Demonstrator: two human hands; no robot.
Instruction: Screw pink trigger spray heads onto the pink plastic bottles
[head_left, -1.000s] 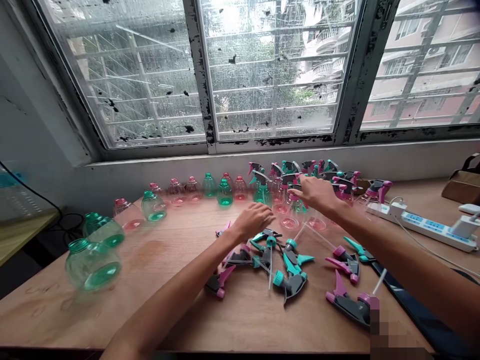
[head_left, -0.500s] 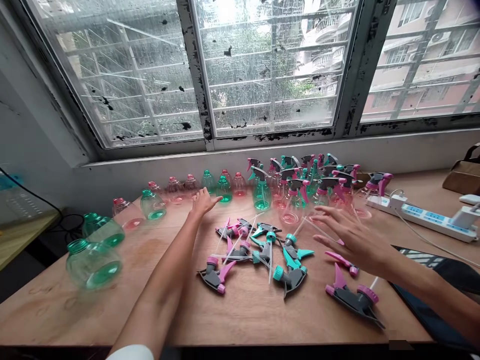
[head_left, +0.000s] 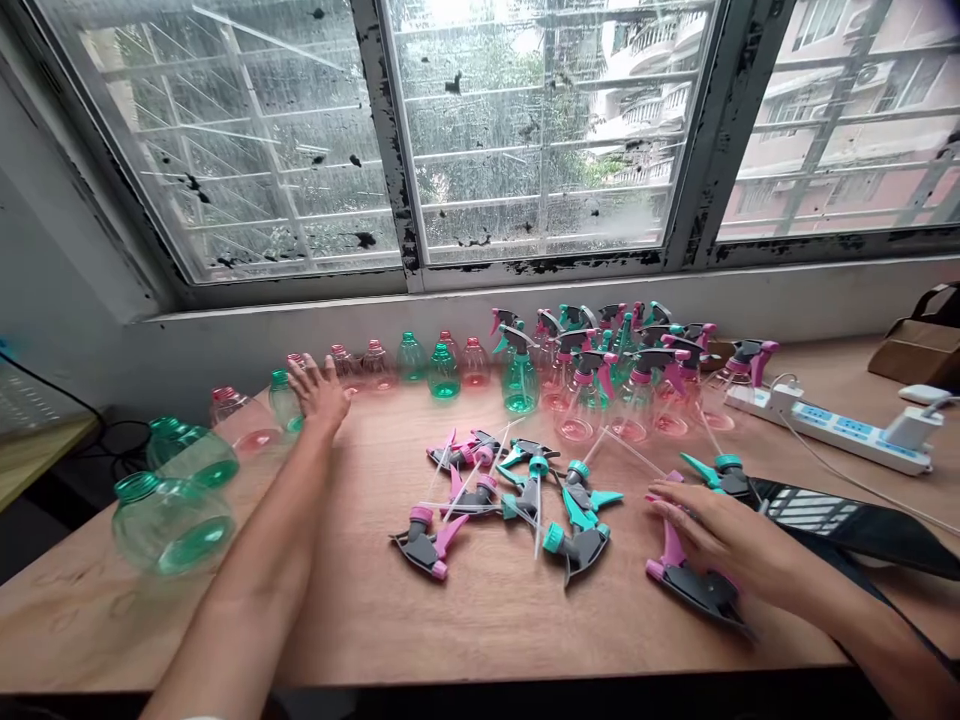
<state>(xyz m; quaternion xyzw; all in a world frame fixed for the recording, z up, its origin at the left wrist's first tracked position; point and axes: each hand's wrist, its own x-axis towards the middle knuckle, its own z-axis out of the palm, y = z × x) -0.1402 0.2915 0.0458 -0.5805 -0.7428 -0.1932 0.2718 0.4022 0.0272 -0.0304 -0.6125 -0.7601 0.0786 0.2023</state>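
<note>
My left hand [head_left: 321, 395] reaches to the back left with its fingers spread. It is over a green bottle [head_left: 282, 402] and partly hides it, along with a red bottle behind; whether it touches them I cannot tell. My right hand [head_left: 709, 525] hovers palm down, fingers stretched out, above a pink-and-grey trigger sprayer head [head_left: 697, 588] and covers part of it. Beyond its knuckles lies a teal-and-grey sprayer head [head_left: 726, 474]. Between the hands, several loose sprayer heads with thin tubes lie in a pile, among them a teal one [head_left: 577, 548] and a pink one [head_left: 426, 545].
Sprayer-topped bottles [head_left: 519, 385] crowd the back right. Open green bottles [head_left: 176, 530] and red ones [head_left: 379, 368] line the left and back edges. A white power strip [head_left: 847, 428], a black sheet-like item [head_left: 862, 520] and a brown bag [head_left: 911, 355] are at right.
My left hand has moved left along the bottle row to a green bottle. My right hand has come down nearer the pink sprayer head, and a teal sprayer head now shows beyond it.
</note>
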